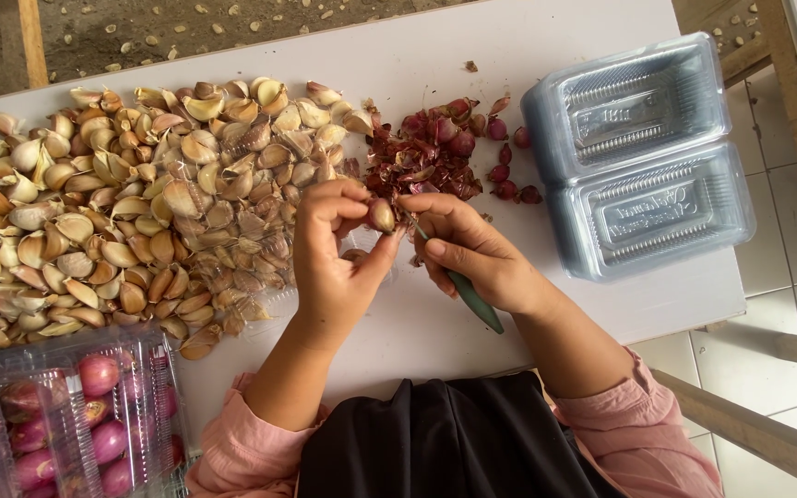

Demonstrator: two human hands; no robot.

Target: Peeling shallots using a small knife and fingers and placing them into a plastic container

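My left hand (332,254) pinches a small shallot (381,215) between thumb and fingertips above the white table (528,65). My right hand (472,251) grips a small knife with a green handle (474,301), its tip against the shallot. Just beyond my hands lies a heap of dark red shallot skins and small shallots (431,152). A large pile of garlic cloves (131,203) covers the left part of the table.
Clear plastic clamshell boxes (638,152) lie open and stacked at the right of the table. A clear box holding peeled pink shallots (66,415) sits at the near left corner. Tiled floor and wooden bench rails (758,433) show at the right.
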